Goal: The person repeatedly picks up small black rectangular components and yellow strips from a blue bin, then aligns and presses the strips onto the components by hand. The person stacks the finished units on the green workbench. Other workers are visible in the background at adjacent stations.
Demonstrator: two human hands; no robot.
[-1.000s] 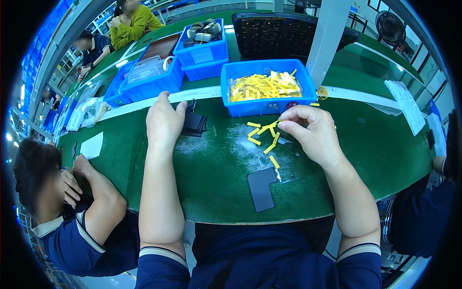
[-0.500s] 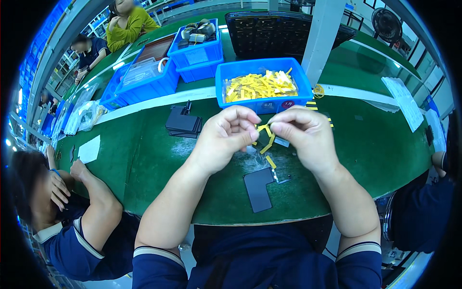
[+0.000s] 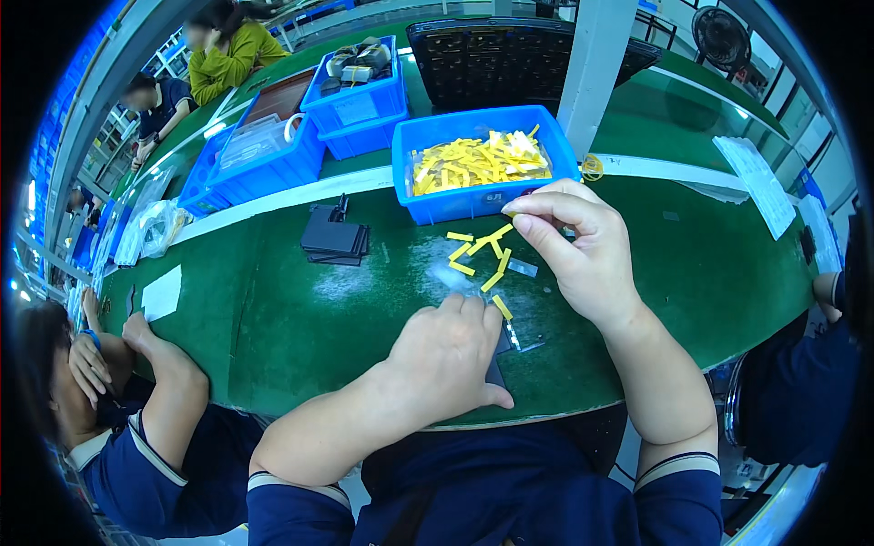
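Green tabletop (image 3: 300,337), black fan (image 3: 721,38) beyond

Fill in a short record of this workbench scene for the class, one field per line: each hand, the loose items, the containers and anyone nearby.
Left hand: left hand over a dark flat piece, hiding most of it
Right hand: right hand raised, fingers pinched, apparently on a small piece too small to identify
Loose items: yellow strips scattered on the green table; stack of dark pieces to their left
Container: blue bin holding many more yellow strips
Nearby: co-worker at left, in dark blue
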